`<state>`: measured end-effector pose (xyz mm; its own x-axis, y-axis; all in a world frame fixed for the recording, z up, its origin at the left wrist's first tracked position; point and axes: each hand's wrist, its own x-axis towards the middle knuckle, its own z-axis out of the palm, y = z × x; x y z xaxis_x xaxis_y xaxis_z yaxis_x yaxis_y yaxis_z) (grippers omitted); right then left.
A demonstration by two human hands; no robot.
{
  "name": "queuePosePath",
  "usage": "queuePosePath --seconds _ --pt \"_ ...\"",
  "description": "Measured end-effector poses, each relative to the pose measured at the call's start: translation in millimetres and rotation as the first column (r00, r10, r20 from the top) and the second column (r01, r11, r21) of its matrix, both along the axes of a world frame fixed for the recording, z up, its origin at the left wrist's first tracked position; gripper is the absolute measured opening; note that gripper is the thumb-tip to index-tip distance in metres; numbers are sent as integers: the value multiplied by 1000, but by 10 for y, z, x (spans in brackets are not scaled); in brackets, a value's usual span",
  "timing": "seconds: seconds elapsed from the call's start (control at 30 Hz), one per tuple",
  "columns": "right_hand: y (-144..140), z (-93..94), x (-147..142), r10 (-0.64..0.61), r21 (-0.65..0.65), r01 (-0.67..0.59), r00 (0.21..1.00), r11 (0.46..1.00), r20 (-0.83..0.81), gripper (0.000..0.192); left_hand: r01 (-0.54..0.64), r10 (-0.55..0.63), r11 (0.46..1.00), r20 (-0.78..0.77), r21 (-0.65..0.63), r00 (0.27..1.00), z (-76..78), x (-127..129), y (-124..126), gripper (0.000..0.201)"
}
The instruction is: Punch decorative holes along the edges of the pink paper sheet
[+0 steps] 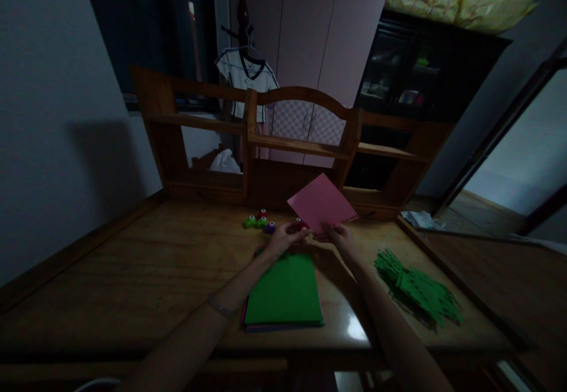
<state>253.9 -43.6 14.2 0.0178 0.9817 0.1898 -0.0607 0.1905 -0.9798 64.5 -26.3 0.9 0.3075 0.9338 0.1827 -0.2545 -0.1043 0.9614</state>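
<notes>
My right hand (335, 235) is closed on the lower edge of a pink sheet of paper (322, 203), which is tilted up in front of me. A short row of small cut-outs runs along its right edge. In my left hand (284, 239) is a small red craft punch (302, 225) with a white top, held close to the sheet's lower left side and partly hidden by my fingers. Below both hands lies a stack of coloured paper with a green sheet (286, 290) on top. Just beyond my left hand stand several more punches, including a purple one (270, 227) and a green one (250, 221).
A pile of green paper pieces (416, 286) with cut-outs lies on the right of the wooden desk (146, 274). A wooden shelf unit (301, 144) rises along the desk's back. A raised edge (460, 280) borders the desk's right side.
</notes>
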Motion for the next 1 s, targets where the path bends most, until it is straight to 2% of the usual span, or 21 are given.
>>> queuePosePath --seconds 0.23,0.4,0.6,0.8,1.0 --pt "-42 49 -10 11 29 -11 1000 1000 17 40 34 -37 996 -44 -79 998 7 16 -19 53" --pt "-19 15 6 25 47 -28 998 998 64 43 95 -93 989 19 -118 995 6 13 -11 50" --pt "-19 -13 -19 53 36 -56 995 998 80 43 101 -91 975 54 -200 994 -84 32 49 48" --pt "-71 29 -57 111 15 -113 988 993 111 40 126 -123 966 28 -225 992 -168 36 97 45" --pt "-42 6 -60 88 -21 -86 992 996 89 42 135 -135 967 14 -214 991 -122 18 69 44"
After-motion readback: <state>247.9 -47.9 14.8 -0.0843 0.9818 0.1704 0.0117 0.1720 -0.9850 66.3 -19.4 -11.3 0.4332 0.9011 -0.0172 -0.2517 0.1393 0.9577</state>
